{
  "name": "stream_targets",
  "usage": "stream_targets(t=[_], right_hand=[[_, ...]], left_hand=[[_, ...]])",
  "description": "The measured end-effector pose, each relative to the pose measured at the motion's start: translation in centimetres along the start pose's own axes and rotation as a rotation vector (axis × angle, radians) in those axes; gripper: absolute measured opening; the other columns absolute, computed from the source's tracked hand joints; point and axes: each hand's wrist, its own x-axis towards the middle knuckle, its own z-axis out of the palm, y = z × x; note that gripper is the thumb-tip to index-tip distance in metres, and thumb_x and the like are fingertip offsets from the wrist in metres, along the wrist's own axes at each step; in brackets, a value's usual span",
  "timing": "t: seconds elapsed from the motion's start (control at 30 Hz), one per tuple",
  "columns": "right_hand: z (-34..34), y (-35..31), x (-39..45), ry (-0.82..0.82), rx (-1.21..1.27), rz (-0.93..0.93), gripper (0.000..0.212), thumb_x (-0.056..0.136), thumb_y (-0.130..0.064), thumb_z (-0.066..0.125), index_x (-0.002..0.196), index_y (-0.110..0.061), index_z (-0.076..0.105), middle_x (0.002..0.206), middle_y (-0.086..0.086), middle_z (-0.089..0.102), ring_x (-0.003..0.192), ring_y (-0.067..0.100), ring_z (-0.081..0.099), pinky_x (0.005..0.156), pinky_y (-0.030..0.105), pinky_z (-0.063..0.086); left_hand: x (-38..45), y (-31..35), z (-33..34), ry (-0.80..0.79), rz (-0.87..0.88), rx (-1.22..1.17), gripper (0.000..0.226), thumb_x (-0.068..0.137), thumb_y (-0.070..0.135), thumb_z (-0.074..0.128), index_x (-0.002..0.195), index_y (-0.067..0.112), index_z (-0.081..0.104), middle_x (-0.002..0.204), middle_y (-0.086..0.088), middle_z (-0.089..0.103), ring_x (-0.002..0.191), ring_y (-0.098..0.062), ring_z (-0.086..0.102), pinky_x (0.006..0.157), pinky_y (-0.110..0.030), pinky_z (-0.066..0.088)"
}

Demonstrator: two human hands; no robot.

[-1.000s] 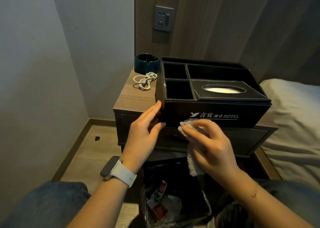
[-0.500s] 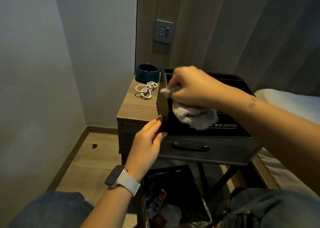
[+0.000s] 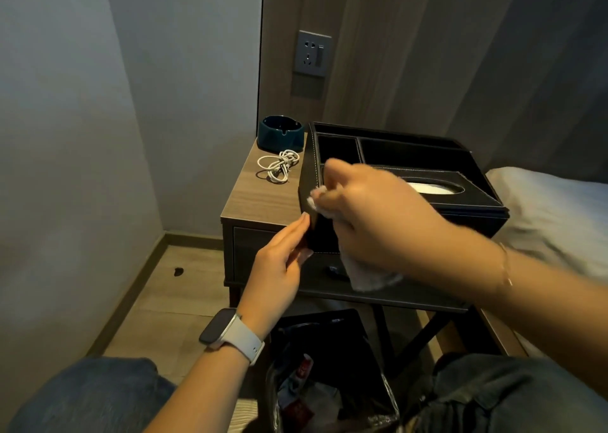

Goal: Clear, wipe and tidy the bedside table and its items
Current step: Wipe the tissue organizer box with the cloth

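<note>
A black organizer (image 3: 411, 156) sits on the wooden bedside table (image 3: 260, 199), covering most of its top and reaching its near edge. The left hand (image 3: 279, 268) rests straight fingers against the organizer's near left corner, steadying it without curling round it. The right hand (image 3: 371, 215) grasps a white cloth (image 3: 368, 276) and holds it at the organizer's near left rim; the loose end hangs down over the front face. The hand is blurred. A tissue opening (image 3: 434, 187) shows in the organizer's lid just right of that hand. On the bare left strip of the table, a coiled white cable (image 3: 278, 166) lies near a dark teal ashtray (image 3: 280, 133) at the far corner. A lined bin (image 3: 329, 376) with litter stands on the floor below, between the knees. A bed (image 3: 552, 215) lies to the right.
</note>
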Motion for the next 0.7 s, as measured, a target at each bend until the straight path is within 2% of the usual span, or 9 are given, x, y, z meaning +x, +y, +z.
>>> stream_targets(t=[0.1,0.17,0.27,0.37,0.43,0.5,0.57,0.63,0.7], right_hand=[[1.8,-0.9,-4.2,-0.084,-0.004,-0.049,0.021,0.080,-0.018,0.064,0.100,-0.017,0.071,0.098,0.005,0.054,0.080,0.026,0.056,0.051,0.037,0.049],[3.6,0.2,-5.4,-0.035,-0.015,-0.050,0.028,0.073,-0.015,0.069,0.101,-0.013,0.070,0.097,0.007,0.058,0.077,0.026,0.057,0.045,0.034,0.047],[6.3,1.8,-5.7,0.150,-0.011,-0.042,0.039,0.077,-0.012,0.060,0.115,-0.004,0.065,0.105,0.013,0.060,0.085,0.026,0.057,0.054,0.035,0.049],[9.6,1.9,-7.4,0.077,-0.004,-0.066,0.042,0.076,-0.016,0.046,0.113,-0.005,0.063,0.109,0.013,0.058,0.084,0.029,0.056,0.050,0.041,0.050],[10.1,2.2,-9.3,0.089,0.090,0.019,0.037,0.077,-0.014,0.047,0.109,-0.009,0.064,0.105,0.009,0.056,0.081,0.028,0.057,0.045,0.039,0.049],[9.0,3.3,-10.9,0.215,0.200,0.088,0.038,0.081,-0.016,0.050,0.115,-0.013,0.065,0.106,0.005,0.055,0.086,0.024,0.058,0.055,0.034,0.052],[7.4,4.9,-12.1,0.371,0.407,0.225,0.040,0.084,-0.017,0.050,0.121,-0.015,0.065,0.107,0.002,0.054,0.095,0.017,0.059,0.075,0.027,0.051],[6.4,7.4,-13.1,0.596,0.617,0.439,0.036,0.084,-0.012,0.055,0.118,-0.015,0.066,0.105,0.001,0.055,0.098,0.008,0.057,0.086,0.020,0.046],[5.8,9.6,-14.1,0.781,0.863,0.726,0.029,0.086,-0.009,0.060,0.114,-0.013,0.066,0.104,0.002,0.061,0.097,0.006,0.059,0.091,0.025,0.049]], left_hand=[[0.0,0.0,0.0,0.002,0.003,0.019,0.058,0.091,-0.001,0.057,0.141,0.024,0.042,0.143,0.014,0.044,0.130,0.013,0.036,0.108,-0.010,0.029],[0.1,0.0,0.1,0.003,-0.012,0.000,0.057,0.091,-0.001,0.057,0.141,0.023,0.043,0.145,0.009,0.045,0.133,0.005,0.038,0.111,-0.016,0.031],[0.1,0.1,0.1,-0.001,-0.036,-0.020,0.057,0.091,-0.001,0.057,0.141,0.023,0.043,0.145,0.010,0.045,0.134,0.003,0.038,0.113,-0.022,0.032],[0.0,0.3,0.1,-0.016,-0.039,-0.006,0.057,0.091,0.001,0.057,0.142,0.023,0.044,0.145,0.012,0.045,0.134,0.002,0.039,0.113,-0.028,0.034],[-0.1,0.8,-0.1,-0.008,-0.033,0.035,0.057,0.091,0.004,0.059,0.142,0.024,0.044,0.144,0.012,0.046,0.132,0.003,0.040,0.112,-0.027,0.035],[-0.5,2.0,-0.2,0.077,0.058,0.249,0.057,0.091,0.008,0.059,0.143,0.026,0.042,0.145,0.012,0.043,0.134,0.002,0.034,0.113,-0.015,0.026],[-1.0,3.8,0.4,0.186,0.181,0.466,0.059,0.088,0.006,0.060,0.143,0.019,0.042,0.145,0.006,0.041,0.134,-0.004,0.031,0.111,-0.007,0.016],[-1.7,5.8,1.8,0.264,0.196,0.530,0.061,0.085,0.006,0.063,0.142,0.012,0.041,0.144,0.000,0.041,0.134,-0.010,0.032,0.113,-0.013,0.019],[-2.1,7.7,3.7,0.300,0.173,0.563,0.067,0.083,0.011,0.064,0.144,0.015,0.037,0.148,-0.002,0.034,0.138,-0.017,0.028,0.115,-0.033,0.029]])
